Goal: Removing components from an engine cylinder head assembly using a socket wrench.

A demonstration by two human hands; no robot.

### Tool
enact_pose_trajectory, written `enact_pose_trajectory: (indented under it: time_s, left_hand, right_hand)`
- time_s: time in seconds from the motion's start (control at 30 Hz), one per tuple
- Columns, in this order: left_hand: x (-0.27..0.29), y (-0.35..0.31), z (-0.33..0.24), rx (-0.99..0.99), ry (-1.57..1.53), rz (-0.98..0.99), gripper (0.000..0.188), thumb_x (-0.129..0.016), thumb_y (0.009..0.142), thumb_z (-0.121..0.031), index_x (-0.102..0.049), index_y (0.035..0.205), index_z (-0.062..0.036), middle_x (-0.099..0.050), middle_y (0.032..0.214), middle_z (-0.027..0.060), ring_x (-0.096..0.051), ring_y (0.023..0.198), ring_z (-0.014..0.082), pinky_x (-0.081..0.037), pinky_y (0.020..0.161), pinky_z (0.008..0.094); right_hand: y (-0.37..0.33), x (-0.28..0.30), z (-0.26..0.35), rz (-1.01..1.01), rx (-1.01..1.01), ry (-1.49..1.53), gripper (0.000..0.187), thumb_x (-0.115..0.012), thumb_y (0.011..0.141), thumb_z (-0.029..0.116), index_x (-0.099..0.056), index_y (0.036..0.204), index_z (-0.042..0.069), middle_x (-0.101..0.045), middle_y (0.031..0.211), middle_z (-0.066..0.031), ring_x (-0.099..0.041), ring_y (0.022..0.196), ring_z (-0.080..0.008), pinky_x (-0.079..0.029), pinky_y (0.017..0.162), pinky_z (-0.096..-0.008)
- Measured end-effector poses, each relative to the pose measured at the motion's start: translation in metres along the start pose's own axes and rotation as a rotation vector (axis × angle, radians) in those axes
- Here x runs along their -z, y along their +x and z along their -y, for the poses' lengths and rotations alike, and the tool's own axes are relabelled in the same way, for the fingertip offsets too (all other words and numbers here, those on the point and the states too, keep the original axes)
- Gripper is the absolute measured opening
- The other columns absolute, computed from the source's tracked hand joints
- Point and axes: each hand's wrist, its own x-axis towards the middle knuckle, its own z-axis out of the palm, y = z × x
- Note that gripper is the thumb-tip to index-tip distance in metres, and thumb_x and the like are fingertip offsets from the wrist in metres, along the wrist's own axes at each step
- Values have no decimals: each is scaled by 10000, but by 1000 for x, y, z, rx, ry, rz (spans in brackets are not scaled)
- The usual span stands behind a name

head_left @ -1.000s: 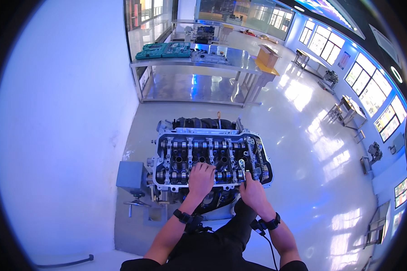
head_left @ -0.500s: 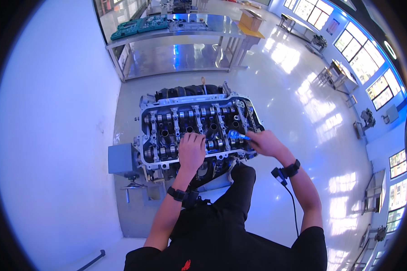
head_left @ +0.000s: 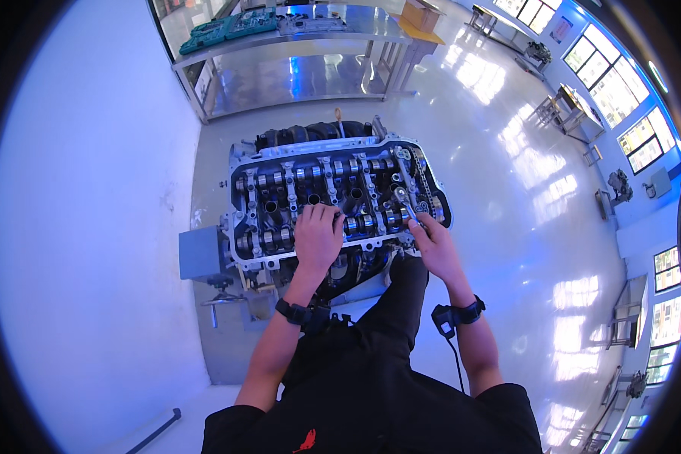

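Left hand (head_left: pixel 318 240) is resting flat, unclenched, on engine head (head_left: pixel 280 163); right hand (head_left: pixel 433 246) is gripping, apparently, a ratchet (head_left: pixel 401 203); teal cases (head_left: pixel 231 26) are lying on far bench (head_left: pixel 295 47).

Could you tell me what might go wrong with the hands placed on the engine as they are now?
The right hand works a metal ratchet tool close beside the exposed timing chain; if the tool slips, knuckles could strike the chain or sharp head edges. The left hand rests flat on the open cylinder head among the camshaft parts, so a sudden jolt might pinch fingers there.
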Motion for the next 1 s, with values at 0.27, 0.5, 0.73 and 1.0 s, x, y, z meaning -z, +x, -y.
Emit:
enact_pose_trajectory:
  time_s: [0.27,0.5,0.73,1.0]
  left_hand:
    - [0,2,2,-42,-17,-28,127,-690,831,-131,-687,940,-67,-658,959,73,-602,962,283,-487,819,409]
    - [-2,2,0,-10,-24,-18,118,-697,832,-129,-681,925,-59,-652,930,76,-601,933,289,-488,795,412]
    - [2,5,0,3,-27,-27,116,-705,829,-127,-678,917,-57,-653,920,73,-605,925,286,-492,795,409]
    - [-4,3,-1,17,-37,-53,121,-722,825,-142,-673,900,-62,-645,898,70,-606,911,280,-496,776,399]
  right_hand:
    - [0,-29,-1,-118,72,-183,252,-556,988,223,-580,1100,-2,-632,723,-270,-645,712,-459,-456,600,-502]
    - [-1,-51,1,-121,66,-239,228,-516,998,216,-516,1057,-5,-636,709,-285,-624,710,-509,-458,634,-608]
    - [7,-63,25,93,-212,176,252,-500,1015,218,-516,1102,-18,-610,592,-137,-621,451,-269,-474,418,-395]
    - [19,-30,3,72,65,-423,279,-538,1010,293,-572,1075,24,-642,637,-173,-653,543,-328,-491,506,-466]
